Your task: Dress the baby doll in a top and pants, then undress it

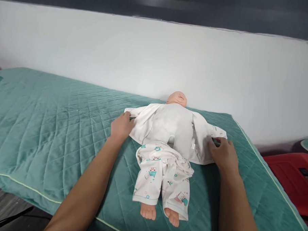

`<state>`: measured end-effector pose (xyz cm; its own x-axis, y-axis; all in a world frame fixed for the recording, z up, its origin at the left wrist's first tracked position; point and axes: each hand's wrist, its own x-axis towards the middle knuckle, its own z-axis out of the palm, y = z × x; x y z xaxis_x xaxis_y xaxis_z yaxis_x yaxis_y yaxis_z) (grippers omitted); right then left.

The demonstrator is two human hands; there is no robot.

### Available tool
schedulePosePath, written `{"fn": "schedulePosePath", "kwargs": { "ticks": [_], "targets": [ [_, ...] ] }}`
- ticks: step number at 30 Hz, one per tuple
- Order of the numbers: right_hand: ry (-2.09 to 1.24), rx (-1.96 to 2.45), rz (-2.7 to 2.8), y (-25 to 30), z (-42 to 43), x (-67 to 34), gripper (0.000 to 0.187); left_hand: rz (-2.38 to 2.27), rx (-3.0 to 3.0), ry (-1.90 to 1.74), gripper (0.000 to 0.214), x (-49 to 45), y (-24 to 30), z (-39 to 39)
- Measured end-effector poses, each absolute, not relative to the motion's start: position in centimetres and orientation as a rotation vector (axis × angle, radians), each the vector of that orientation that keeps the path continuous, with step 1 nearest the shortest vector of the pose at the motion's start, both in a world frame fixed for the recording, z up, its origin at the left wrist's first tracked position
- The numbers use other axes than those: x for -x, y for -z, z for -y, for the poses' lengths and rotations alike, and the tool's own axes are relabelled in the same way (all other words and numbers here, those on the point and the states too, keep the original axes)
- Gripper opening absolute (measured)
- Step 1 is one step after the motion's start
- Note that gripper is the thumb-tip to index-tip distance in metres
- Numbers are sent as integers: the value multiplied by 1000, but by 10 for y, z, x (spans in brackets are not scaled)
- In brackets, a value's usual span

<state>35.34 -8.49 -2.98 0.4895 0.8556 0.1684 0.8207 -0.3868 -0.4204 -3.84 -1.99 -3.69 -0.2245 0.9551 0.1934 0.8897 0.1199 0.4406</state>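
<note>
A baby doll [177, 98] lies on its back on a green quilted mattress [54, 118], its head toward the wall and its bare feet toward me. It wears printed white trousers [161, 177] and an open white jacket [169, 126] spread out to both sides. My left hand [121, 126] rests on the jacket's left flap near the sleeve, fingers closed on the cloth. At the other side, my right hand [223, 154] pinches the edge of the jacket's right flap.
A white wall [156, 61] runs right behind the mattress. A red object [291, 179] stands to the right of the mattress, below its edge. The floor shows at the lower left.
</note>
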Motion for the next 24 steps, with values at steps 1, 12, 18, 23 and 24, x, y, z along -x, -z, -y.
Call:
{"fn": "schedulePosePath", "kwargs": {
  "ticks": [1,12,18,23,24],
  "targets": [
    [-37,2192,1403,29,86,-347,40,-2244,-1944,-782,26,34,36,23],
    [-411,1715,1899,12,102,-294,42,-1130,-1779,-861,24,-2,19,51],
    [-557,1748,1958,9,102,-298,54,-1010,-1627,-634,42,7,19,50],
    [-554,1736,1733,9,106,-296,47,-1043,-1605,-724,37,5,17,52],
    [-516,1704,1660,9,108,-295,44,-1041,-1590,-770,35,4,16,53]
  ]
}}
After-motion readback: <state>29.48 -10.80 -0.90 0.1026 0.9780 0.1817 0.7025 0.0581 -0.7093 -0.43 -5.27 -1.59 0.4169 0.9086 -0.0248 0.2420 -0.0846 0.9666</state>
